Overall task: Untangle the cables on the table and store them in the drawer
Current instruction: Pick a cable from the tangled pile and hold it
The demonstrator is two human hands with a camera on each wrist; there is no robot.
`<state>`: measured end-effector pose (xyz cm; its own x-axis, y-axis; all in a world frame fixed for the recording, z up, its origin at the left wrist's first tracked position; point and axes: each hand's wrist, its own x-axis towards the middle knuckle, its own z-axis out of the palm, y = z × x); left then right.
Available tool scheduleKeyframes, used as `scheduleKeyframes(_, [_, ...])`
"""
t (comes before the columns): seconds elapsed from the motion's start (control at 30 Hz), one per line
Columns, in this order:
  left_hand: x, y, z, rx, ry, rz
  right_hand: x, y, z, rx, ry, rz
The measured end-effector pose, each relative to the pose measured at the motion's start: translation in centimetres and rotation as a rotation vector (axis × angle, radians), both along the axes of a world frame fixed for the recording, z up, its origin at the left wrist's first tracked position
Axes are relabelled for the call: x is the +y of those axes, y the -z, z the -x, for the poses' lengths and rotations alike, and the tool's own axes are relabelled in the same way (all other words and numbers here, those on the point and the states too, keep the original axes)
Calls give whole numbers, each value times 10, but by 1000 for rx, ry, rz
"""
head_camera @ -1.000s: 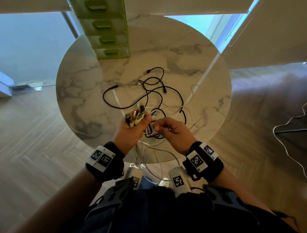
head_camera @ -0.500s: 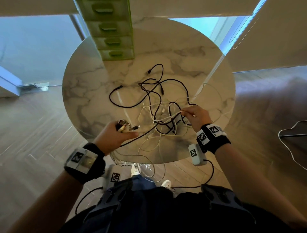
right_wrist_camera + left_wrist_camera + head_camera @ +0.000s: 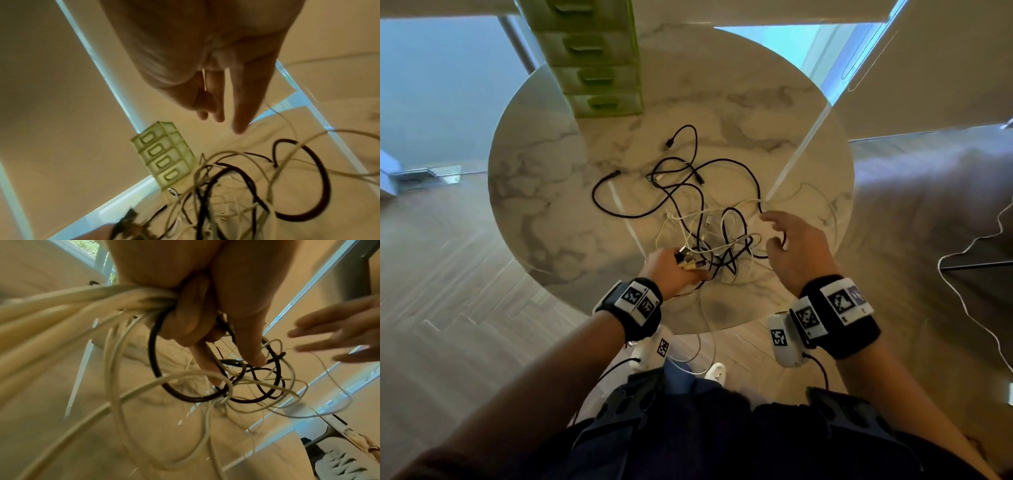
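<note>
From the head camera, the cables (image 3: pixel 698 219) lie tangled, black and white, on the round marble surface (image 3: pixel 544 178), from its middle toward the near edge, with white strands hanging over that edge. The green drawer unit (image 3: pixel 599 68) stands at the far edge, all drawers closed. The left hand (image 3: pixel 671 270) clenches a bundle of cable ends. The left wrist camera alone shows white strands and a black loop running through that fist. The right hand (image 3: pixel 794 246), which pinched a white strand half a second ago, now hovers over the tangle with fingers spread, its grip released; the right wrist view confirms nothing held.
</note>
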<state>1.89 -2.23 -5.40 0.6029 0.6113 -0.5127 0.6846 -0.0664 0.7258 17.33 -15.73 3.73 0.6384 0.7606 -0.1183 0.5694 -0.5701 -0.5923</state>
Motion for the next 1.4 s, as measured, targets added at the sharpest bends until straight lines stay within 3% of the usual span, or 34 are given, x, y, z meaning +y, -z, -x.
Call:
scheduleKeyframes(0.07, [-2,0,0,-23,0,21,-8,0,21,72,-35,-78])
scheduleKeyframes(0.13, [-6,-4,3,-73,-45,25,-7,15,41,296,-107,76])
scheduleKeyframes(0.2, [-9,-5,6,-122,-111,2,0,38,49,394,-126,178])
scheduleKeyframes(0.33, [-18,-6,11,-246,-197,93,29,66,46,225,-112,221])
scheduleKeyframes(0.47, [-32,0,7,-311,-146,94,43,76,37,65,-95,381])
scheduleKeyframes(0.63, [-45,1,0,-552,-45,-88,23,64,23,210,-131,109])
scheduleKeyframes(0.83, [-35,-2,-25,-547,135,-218,-16,35,13,362,-169,-19])
scheduleKeyframes(0.93, [-28,3,-31,-454,45,-131,-32,23,13,585,-149,-151])
scheduleKeyframes(1.1, [-13,-5,-40,-384,-403,25,-61,11,23,998,-95,-436])
scheduleKeyframes(1.2, [-17,-10,-35,-406,-418,-18,-69,17,24,1236,68,-408])
scheduleKeyframes(1.27, [-21,-11,-25,-468,-387,-7,-69,24,16,1122,258,-255])
scheduleKeyframes(1.33, [-28,-11,-14,-484,-309,-45,-65,26,10,704,339,-76])
scheduleKeyframes(1.4, [-35,-13,-8,-486,-203,-131,-56,24,9,320,225,-10])
